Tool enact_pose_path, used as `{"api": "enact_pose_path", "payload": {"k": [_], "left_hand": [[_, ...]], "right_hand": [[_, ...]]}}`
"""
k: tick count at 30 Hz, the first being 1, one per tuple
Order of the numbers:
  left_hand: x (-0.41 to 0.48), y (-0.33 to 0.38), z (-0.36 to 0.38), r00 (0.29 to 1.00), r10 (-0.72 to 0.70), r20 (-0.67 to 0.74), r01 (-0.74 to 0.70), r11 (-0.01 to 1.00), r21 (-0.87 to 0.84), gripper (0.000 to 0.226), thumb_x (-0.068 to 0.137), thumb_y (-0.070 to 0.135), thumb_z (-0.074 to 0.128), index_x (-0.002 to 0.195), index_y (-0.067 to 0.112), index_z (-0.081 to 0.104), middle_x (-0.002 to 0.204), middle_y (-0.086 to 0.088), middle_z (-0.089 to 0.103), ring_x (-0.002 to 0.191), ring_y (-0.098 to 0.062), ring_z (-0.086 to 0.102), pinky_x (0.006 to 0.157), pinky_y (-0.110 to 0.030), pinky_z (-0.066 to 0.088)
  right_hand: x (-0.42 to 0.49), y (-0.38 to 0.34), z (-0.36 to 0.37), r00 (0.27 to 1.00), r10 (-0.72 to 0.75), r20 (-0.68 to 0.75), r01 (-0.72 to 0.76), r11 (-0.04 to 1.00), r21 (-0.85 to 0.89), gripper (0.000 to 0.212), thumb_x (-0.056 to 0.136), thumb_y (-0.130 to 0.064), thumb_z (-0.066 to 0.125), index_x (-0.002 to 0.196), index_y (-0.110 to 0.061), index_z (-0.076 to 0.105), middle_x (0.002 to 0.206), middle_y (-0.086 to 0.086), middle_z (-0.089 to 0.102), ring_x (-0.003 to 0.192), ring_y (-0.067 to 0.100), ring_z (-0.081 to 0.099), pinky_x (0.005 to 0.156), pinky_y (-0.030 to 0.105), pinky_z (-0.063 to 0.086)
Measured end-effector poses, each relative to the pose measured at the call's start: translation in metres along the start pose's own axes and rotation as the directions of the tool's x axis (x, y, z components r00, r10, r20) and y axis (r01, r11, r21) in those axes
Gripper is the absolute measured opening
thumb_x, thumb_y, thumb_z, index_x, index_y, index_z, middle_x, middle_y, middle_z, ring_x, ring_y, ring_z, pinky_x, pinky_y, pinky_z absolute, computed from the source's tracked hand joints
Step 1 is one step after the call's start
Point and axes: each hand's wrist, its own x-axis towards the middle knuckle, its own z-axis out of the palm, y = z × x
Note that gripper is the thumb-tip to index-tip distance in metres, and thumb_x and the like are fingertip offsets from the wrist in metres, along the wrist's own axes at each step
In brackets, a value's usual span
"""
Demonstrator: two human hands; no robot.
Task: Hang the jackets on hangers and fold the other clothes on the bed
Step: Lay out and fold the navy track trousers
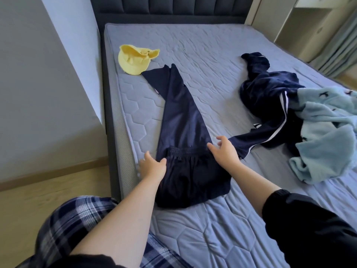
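Dark navy trousers (181, 120) lie flat along the left side of the mattress (212, 55), legs together and pointing toward the headboard, waistband near me. My left hand (152, 167) rests at the waistband's left edge, thumb on the cloth and fingers spread on the mattress. At the waistband's right edge my right hand (225, 153) touches the fabric with relaxed, spread fingers. A navy jacket (270, 97) with white stripes lies crumpled at the right, one sleeve reaching toward my right hand. A light blue fleece garment (324, 136) is heaped beside it.
A yellow hat (135, 59) lies near the trousers' leg ends at the upper left. The dark padded headboard (170, 8) closes the far end. Grey wall and wooden floor (38, 194) run along the bed's left side. Curtains hang at the far right.
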Motion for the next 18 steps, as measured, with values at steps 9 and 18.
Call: {"api": "enact_pose_path", "payload": {"k": [9, 18], "left_hand": [[-0.002, -0.009, 0.009, 0.884, -0.156, 0.441, 0.206, 0.976, -0.069, 0.088, 0.075, 0.027, 0.081, 0.143, -0.001, 0.033, 0.143, -0.016, 0.044, 0.127, -0.030, 0.047, 0.102, -0.031, 0.039], [0.030, 0.007, -0.045, 0.944, 0.301, -0.136, -0.213, 0.869, 0.446, 0.024, 0.084, 0.006, 0.052, 0.103, 0.021, 0.053, 0.106, -0.009, 0.064, 0.102, -0.032, 0.057, 0.078, -0.034, 0.038]], "right_hand": [[0.000, 0.028, 0.005, 0.837, 0.326, 0.439, -0.335, 0.940, -0.060, 0.049, 0.072, -0.037, 0.081, 0.106, -0.006, 0.066, 0.095, 0.007, 0.070, 0.082, 0.018, 0.067, 0.066, 0.026, 0.052], [-0.062, 0.010, 0.043, 0.522, 0.126, 0.844, -0.638, 0.714, 0.288, 0.030, 0.087, -0.017, 0.069, 0.108, 0.003, 0.062, 0.092, 0.015, 0.072, 0.076, 0.024, 0.071, 0.063, 0.032, 0.057]]}}
